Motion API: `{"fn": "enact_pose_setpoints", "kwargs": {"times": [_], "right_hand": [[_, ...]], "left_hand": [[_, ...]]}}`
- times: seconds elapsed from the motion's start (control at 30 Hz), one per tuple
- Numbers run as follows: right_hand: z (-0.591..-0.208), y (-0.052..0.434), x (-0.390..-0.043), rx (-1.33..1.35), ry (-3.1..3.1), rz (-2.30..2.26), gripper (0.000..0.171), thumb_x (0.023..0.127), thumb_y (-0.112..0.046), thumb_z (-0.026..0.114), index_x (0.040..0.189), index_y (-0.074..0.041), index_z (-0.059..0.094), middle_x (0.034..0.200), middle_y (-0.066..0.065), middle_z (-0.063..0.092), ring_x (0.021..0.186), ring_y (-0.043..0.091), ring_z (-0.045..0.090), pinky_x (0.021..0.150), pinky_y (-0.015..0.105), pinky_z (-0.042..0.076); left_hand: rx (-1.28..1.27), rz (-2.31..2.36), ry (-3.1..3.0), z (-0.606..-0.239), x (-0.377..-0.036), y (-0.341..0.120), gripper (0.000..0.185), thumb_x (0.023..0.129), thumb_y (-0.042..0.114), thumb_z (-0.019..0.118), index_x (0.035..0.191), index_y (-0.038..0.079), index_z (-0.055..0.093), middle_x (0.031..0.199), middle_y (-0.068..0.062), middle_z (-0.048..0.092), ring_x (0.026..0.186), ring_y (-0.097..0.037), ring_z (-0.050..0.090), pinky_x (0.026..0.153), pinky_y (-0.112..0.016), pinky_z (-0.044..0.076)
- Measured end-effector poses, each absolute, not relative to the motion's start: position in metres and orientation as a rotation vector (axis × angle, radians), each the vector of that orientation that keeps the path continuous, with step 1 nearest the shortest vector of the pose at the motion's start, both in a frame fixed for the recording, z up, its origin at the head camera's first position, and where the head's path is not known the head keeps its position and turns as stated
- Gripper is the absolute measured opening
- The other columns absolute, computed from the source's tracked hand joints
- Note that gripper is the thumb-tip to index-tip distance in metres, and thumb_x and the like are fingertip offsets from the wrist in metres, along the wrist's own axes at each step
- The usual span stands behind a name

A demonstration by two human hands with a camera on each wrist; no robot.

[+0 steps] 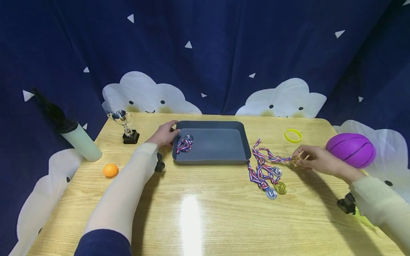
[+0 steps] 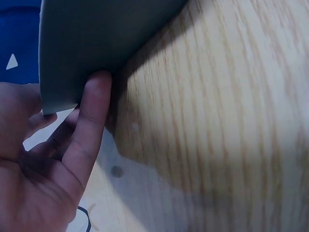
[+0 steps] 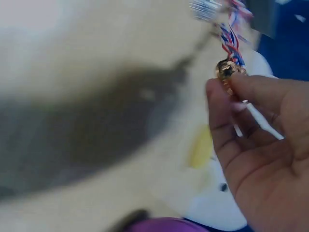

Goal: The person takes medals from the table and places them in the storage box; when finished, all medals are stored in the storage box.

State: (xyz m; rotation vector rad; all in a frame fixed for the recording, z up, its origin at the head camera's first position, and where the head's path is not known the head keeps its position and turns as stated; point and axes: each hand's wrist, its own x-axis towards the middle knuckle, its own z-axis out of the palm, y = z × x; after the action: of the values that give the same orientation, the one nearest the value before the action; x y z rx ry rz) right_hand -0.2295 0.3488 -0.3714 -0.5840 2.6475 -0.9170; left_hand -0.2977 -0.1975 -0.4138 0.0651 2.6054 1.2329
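Note:
A grey tray (image 1: 221, 125) lies in the middle of the wooden table, and one medal with a striped ribbon (image 1: 185, 144) is in its left end. My left hand (image 1: 166, 135) rests against the tray's left wall, with a straight finger (image 2: 94, 108) pressed on the grey tray (image 2: 96, 38). My right hand (image 1: 302, 155) pinches a gold medal (image 1: 296, 160) just above the table, right of the tray; its ribbon trails left. The wrist view shows that gold medal (image 3: 226, 68) at my fingertips (image 3: 217, 92). Several more medals (image 1: 268, 176) lie tangled between the tray and my right hand.
A purple ball (image 1: 350, 149) sits close behind my right hand, and a yellow wristband (image 1: 293, 135) lies beyond it. On the left stand a small silver trophy (image 1: 125, 126), an orange ball (image 1: 110, 170) and a pale cylinder with a black top (image 1: 78, 140).

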Motion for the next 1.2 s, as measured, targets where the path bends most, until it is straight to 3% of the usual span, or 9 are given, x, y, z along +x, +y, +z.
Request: {"fn": "enact_pose_setpoints", "kwargs": {"times": [0.17,0.27,0.4,0.53,0.73,0.93,1.2], "right_hand": [[-0.329,0.330,-0.251,-0.561,2.694,-1.045,0.019,0.102,0.003,0.063,0.119,0.010,0.060,0.089,-0.004,0.071,0.076,0.002,0.069,0.063,0.025,0.063],[-0.300,0.308,-0.263,-0.625,2.680,-1.081,0.020,0.104,-0.001,0.061,0.121,0.011,0.060,0.090,-0.002,0.072,0.078,0.007,0.074,0.067,0.027,0.067],[-0.264,0.268,-0.273,-0.680,2.620,-1.117,0.024,0.106,-0.009,0.061,0.128,0.000,0.064,0.096,0.005,0.072,0.082,0.013,0.072,0.072,0.027,0.066],[-0.252,0.223,-0.288,-0.719,2.465,-1.207,0.025,0.106,-0.011,0.062,0.131,-0.009,0.067,0.100,0.002,0.072,0.084,0.016,0.067,0.073,0.026,0.063],[-0.283,0.144,-0.317,-0.694,2.240,-1.260,0.028,0.105,-0.004,0.061,0.133,-0.001,0.062,0.098,0.000,0.069,0.084,0.014,0.065,0.072,0.023,0.060],[-0.335,0.078,-0.335,-0.606,2.222,-1.229,0.022,0.103,0.000,0.062,0.123,0.009,0.061,0.087,0.001,0.070,0.072,0.010,0.064,0.064,0.019,0.056],[-0.376,0.036,-0.334,-0.535,2.385,-1.004,0.018,0.097,0.009,0.061,0.115,0.010,0.063,0.085,0.009,0.068,0.068,0.010,0.064,0.069,0.025,0.064]], "left_hand": [[0.067,1.225,2.620,-0.417,-0.300,-0.199,0.055,0.114,0.022,0.045,0.165,0.011,0.029,0.136,-0.031,0.058,0.103,-0.040,0.071,0.065,-0.037,0.069],[0.075,1.226,2.620,-0.418,-0.299,-0.199,0.055,0.114,0.022,0.045,0.165,0.010,0.028,0.136,-0.032,0.058,0.100,-0.039,0.071,0.065,-0.037,0.068],[0.074,1.237,2.610,-0.418,-0.297,-0.196,0.055,0.114,0.022,0.045,0.165,0.010,0.029,0.137,-0.032,0.058,0.102,-0.040,0.071,0.066,-0.038,0.069],[0.066,1.241,2.599,-0.420,-0.298,-0.193,0.055,0.114,0.022,0.045,0.165,0.010,0.029,0.138,-0.031,0.058,0.105,-0.040,0.071,0.068,-0.037,0.069],[0.039,1.256,2.594,-0.420,-0.299,-0.194,0.056,0.114,0.023,0.046,0.166,0.012,0.029,0.140,-0.030,0.056,0.110,-0.043,0.070,0.070,-0.038,0.069],[0.070,1.247,2.606,-0.422,-0.298,-0.193,0.056,0.113,0.022,0.046,0.165,0.010,0.029,0.136,-0.031,0.058,0.105,-0.041,0.071,0.068,-0.037,0.069],[0.072,1.242,2.627,-0.422,-0.300,-0.192,0.056,0.114,0.024,0.046,0.165,0.011,0.029,0.138,-0.030,0.058,0.111,-0.042,0.070,0.069,-0.037,0.069]]}}
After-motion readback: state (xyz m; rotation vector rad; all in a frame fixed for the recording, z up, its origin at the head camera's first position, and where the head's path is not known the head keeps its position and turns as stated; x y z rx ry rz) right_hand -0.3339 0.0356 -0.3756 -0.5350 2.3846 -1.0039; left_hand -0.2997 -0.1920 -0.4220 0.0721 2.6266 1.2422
